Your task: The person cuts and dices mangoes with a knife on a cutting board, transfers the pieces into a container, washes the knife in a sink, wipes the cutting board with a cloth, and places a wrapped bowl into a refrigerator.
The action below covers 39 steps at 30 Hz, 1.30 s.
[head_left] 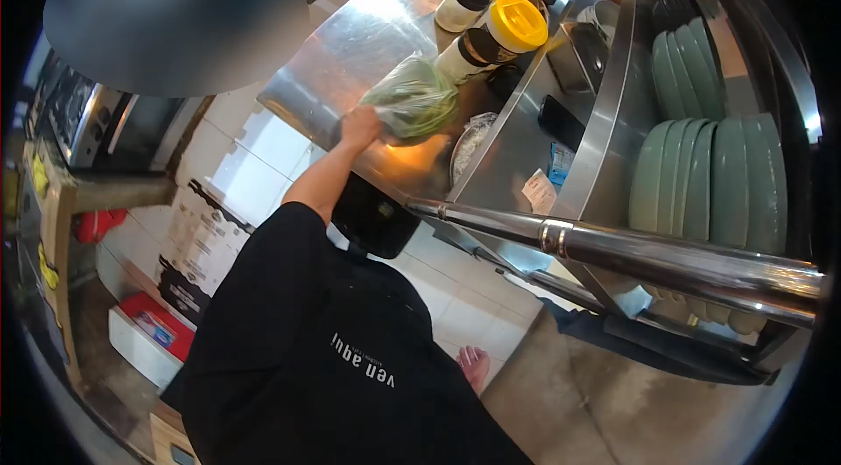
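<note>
My left hand is closed on the near end of a clear plastic bag of green vegetables, which lies on the steel counter. The bag looks full of long green stalks or leaves; their exact kind is unclear. Right behind the bag stand two white jars with black lids, one nearer and one farther, and a tub with a yellow lid. Low beside my black apron, my right hand hangs with fingers loosely apart and nothing visible in it.
Stacked grey-green plates fill the shelf at right, behind a steel rail. A dark phone and small packets lie on a lower shelf. A foil-covered bowl sits near the bag. At left is an oven.
</note>
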Tool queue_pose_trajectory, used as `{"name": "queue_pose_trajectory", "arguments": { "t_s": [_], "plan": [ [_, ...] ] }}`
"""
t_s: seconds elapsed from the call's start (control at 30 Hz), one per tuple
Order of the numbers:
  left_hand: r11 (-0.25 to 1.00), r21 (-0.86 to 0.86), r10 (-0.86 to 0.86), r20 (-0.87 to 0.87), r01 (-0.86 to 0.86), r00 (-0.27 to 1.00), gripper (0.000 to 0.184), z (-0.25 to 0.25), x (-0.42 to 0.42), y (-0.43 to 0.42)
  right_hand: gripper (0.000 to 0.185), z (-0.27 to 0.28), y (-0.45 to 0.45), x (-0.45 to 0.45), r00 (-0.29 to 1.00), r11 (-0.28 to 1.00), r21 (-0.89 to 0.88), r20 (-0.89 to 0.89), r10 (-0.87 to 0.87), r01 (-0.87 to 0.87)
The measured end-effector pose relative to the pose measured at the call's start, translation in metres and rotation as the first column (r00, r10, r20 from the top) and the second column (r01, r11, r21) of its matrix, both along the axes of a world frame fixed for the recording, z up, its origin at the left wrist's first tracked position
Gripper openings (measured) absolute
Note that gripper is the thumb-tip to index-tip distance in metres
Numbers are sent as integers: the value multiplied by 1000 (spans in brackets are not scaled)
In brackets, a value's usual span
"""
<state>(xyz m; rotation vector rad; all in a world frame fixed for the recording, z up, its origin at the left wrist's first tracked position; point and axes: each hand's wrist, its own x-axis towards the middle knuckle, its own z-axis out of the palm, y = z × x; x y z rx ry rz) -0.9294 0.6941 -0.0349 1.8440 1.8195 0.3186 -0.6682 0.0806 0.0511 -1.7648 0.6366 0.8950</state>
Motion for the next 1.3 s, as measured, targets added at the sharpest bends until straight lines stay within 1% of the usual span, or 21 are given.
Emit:
{"name": "queue_pose_trajectory", "arguments": {
  "t_s": [0.07,0.2,0.27,0.33,0.37,0.4,0.43,0.5,0.53,0.57,0.63,0.7,0.8,0.9,0.93,1.0,1.03,1.1,1.2,1.27,1.3],
  "plan": [
    [1000,15,25,23,-26,999,23,0,-34,28,58,-18,4,-31,998,997,-72,-58,-14,10],
    [1000,-15,17,43,-16,999,23,-49,-80,76,44,-19,108,-61,890,879,-167,16,456,-448],
    [996,41,-81,24,80,996,23,-54,-90,113,41,-24,174,-92,667,693,-118,196,719,-711],
    [994,87,-62,8,61,998,23,-54,-87,147,38,-15,262,-124,381,415,-139,216,899,-899],
    [982,152,-115,36,109,993,22,-45,-86,162,39,-8,308,-145,399,404,36,268,877,-914],
    [978,134,-165,36,159,986,22,-47,-83,177,46,-22,340,-160,529,460,291,239,814,-839],
    [968,150,-210,62,199,976,23,-50,-84,199,51,-5,386,-174,633,541,374,185,752,-753],
    [946,211,-272,97,248,957,24,-41,-83,226,44,-2,461,-186,964,795,566,-3,267,-218],
    [936,218,-302,99,276,948,24,-35,-77,238,52,-39,478,-168,991,732,679,-51,127,-59],
    [957,220,-232,196,188,953,23,-32,-75,247,49,-49,504,-156,957,723,627,-184,-223,290],
    [991,124,-107,461,56,881,22,-42,-75,260,45,-30,545,-127,645,485,491,-234,-727,724],
    [992,116,-104,482,55,870,21,-23,-73,264,51,-67,535,-90,504,266,543,-352,-789,797],
    [990,123,-126,523,72,843,18,-44,-69,300,51,-101,523,-72,595,269,677,-307,-743,685],
    [978,126,-207,640,165,740,18,-43,-76,325,45,-99,526,-79,517,185,665,-344,-784,724],
    [965,163,-260,461,207,849,24,-55,-82,346,44,-102,522,-83,544,160,694,-377,-750,702],
    [944,-161,-200,412,287,889,44,2,-89,362,42,-92,525,-114,502,85,671,-458,-734,737],
    [901,163,-433,269,403,860,63,-12,-103,371,43,-94,529,-130,567,142,704,-417,-710,695],
    [877,207,-433,-56,435,900,88,54,-107,334,44,-92,540,-158,612,175,736,-378,-695,654],
    [696,209,-687,-83,687,722,100,107,-106,284,43,-85,554,-201,684,168,794,-370,-629,585],
    [151,-168,-967,-228,974,111,104,157,-98,251,38,-90,562,-217,658,236,707,-410,-632,667],
    [134,-164,-967,-238,977,93,104,164,-89,248,32,-83,567,-229,665,281,719,-325,-672,636]
  ]
}}
